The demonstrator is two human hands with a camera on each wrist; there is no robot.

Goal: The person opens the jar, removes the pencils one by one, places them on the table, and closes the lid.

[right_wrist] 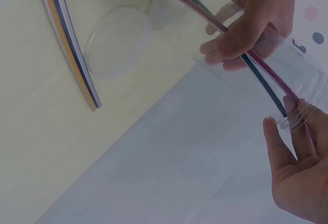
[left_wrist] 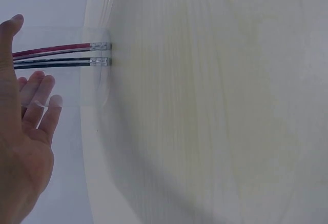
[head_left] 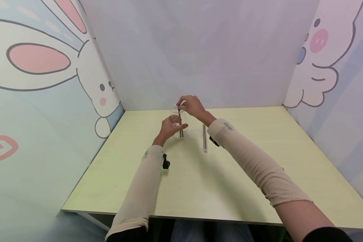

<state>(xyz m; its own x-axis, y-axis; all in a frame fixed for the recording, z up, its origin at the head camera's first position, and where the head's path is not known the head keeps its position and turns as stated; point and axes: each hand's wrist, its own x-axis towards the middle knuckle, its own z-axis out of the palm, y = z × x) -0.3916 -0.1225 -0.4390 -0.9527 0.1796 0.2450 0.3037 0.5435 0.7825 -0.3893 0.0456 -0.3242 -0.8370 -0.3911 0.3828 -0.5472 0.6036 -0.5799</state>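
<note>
Pastel walls printed with white cartoon animals point(head_left: 42, 107) are enclosing a pale yellow wood-grain table point(head_left: 103, 181). Near its far edge, the left hand point(head_left: 169, 127) is gripping a clear cylindrical plastic jar point(left_wrist: 72, 83), its fingers curling round the wall and its thumb lying across the front. Inside, a slim red pencil point(right_wrist: 271, 75) and a slim dark green pencil point(right_wrist: 264, 84) are standing with their silver ferrules near the base. The right hand point(head_left: 193, 106) is bending its fingers at the mouth, beside the pencils' upper ends; whether it is pinching either one, I cannot tell.

Tipping is looking like the chief risk: a slackening left grip while the right hand is pushing on the rim could be toppling the jar. Withdrawing fingers could also be snagging a pencil. To the right, a clear round plastic lid point(right_wrist: 118, 42) is nearly vanishing against the tabletop, so a sleeve could be knocking it, or sending the striped yellow and dark blue pencils point(right_wrist: 68, 44) beside it rolling
</note>
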